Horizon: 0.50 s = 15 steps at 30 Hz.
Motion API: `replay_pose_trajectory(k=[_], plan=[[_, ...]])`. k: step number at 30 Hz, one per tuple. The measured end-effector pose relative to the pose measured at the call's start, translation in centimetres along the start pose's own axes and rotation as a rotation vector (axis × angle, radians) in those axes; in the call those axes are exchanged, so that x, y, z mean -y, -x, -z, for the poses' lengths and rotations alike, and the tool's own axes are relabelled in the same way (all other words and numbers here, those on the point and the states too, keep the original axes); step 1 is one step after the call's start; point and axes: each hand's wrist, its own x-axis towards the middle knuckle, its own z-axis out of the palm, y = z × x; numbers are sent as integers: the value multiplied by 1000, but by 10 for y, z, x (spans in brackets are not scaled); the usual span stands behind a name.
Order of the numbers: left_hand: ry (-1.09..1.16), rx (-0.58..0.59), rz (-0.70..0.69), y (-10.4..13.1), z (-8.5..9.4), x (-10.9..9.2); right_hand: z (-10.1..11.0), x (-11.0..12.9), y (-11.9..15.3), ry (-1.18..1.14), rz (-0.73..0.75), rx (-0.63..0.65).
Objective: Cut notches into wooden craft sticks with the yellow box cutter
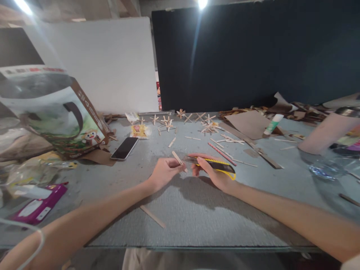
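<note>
Near the middle of the grey table (197, 221), my left hand (165, 172) pinches a short wooden stick (177, 158) that slants up and to the left. My right hand (210, 170) is wrapped round a yellow and black utility knife (222, 165), its blade end pointing left toward the stick. A small gap separates the two hands. One loose wooden stick (153, 216) lies nearer the front edge. Beyond my right hand rests a red patterned pencil (222, 154), with several flat sticks beside it.
Several star-shaped stick pieces (168, 123) stand at the back. A phone (124, 148), a big printed bag (75, 120) and a purple device (41, 204) are at left. Cardboard (247, 123), a glue stick (273, 124) and a pink cylinder (329, 133) are at right.
</note>
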Motion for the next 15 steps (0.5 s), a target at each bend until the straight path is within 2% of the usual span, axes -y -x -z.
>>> replay_pose_trajectory(k=[8, 15], plan=[[26, -6, -17, 0, 0, 0, 2, -1, 8, 297, 190, 88], [6, -9, -18, 1, -1, 0, 3, 2, 7, 343, 205, 111]])
